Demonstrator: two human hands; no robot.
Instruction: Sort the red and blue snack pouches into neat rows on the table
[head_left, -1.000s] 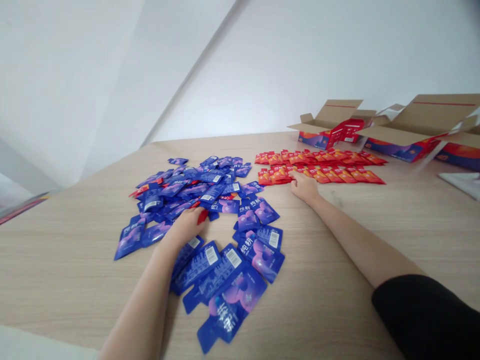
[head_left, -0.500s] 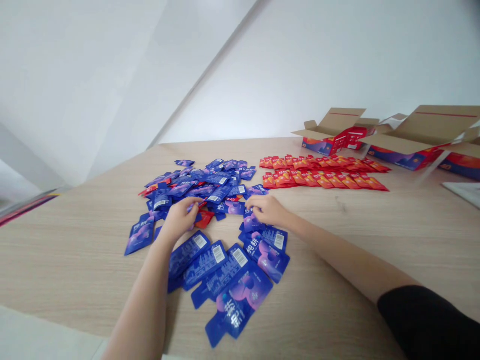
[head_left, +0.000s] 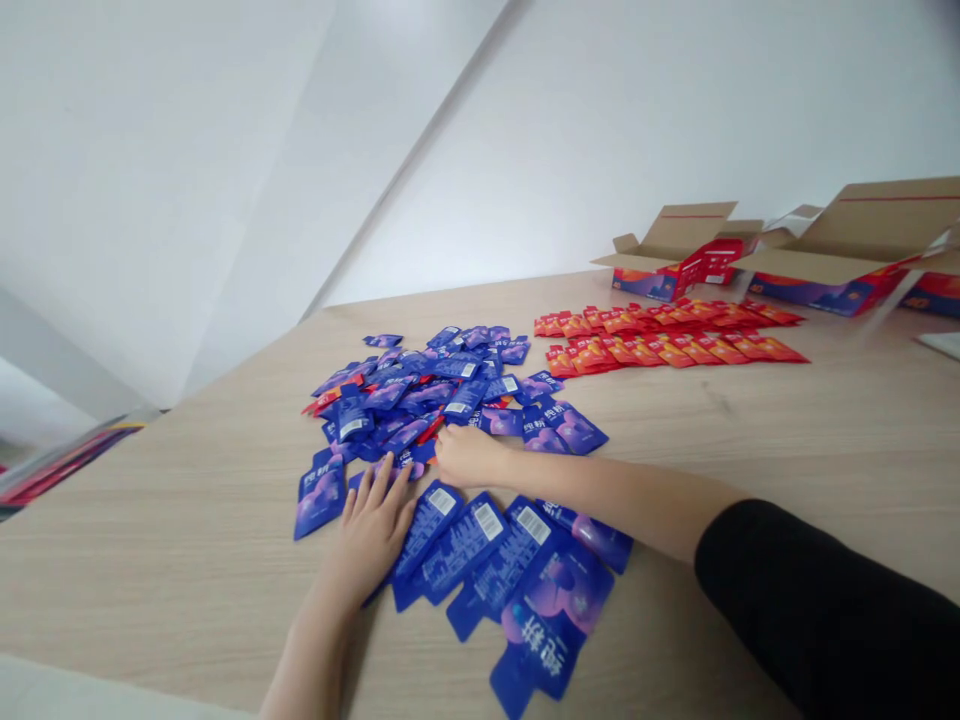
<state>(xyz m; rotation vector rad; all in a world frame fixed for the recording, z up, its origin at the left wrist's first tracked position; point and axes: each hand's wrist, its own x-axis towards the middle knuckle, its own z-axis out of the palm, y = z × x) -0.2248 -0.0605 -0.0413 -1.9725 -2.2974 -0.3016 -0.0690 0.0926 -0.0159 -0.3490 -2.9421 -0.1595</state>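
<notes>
A heap of blue sachets (head_left: 427, 385) lies on the wooden table (head_left: 787, 450), with a few red sachets (head_left: 430, 430) mixed in. My left hand (head_left: 371, 525) lies flat on the near blue sachets, fingers spread, holding nothing. My right hand (head_left: 465, 455) reaches across into the heap's middle, fingers curled over the sachets beside a red one; what it grips, if anything, is hidden. More blue sachets (head_left: 495, 560) fan out toward me under both forearms.
Two rows of red sachets (head_left: 667, 335) lie at the back right. Behind them stand open cardboard boxes (head_left: 679, 255) with printed sides, another box (head_left: 847, 265) further right. White walls rise behind the table. Coloured sheets (head_left: 67, 455) show at the far left edge.
My right hand has come back from the red rows into the blue heap. My left hand has let go of a red sachet and now lies flat. The view has shifted left.
</notes>
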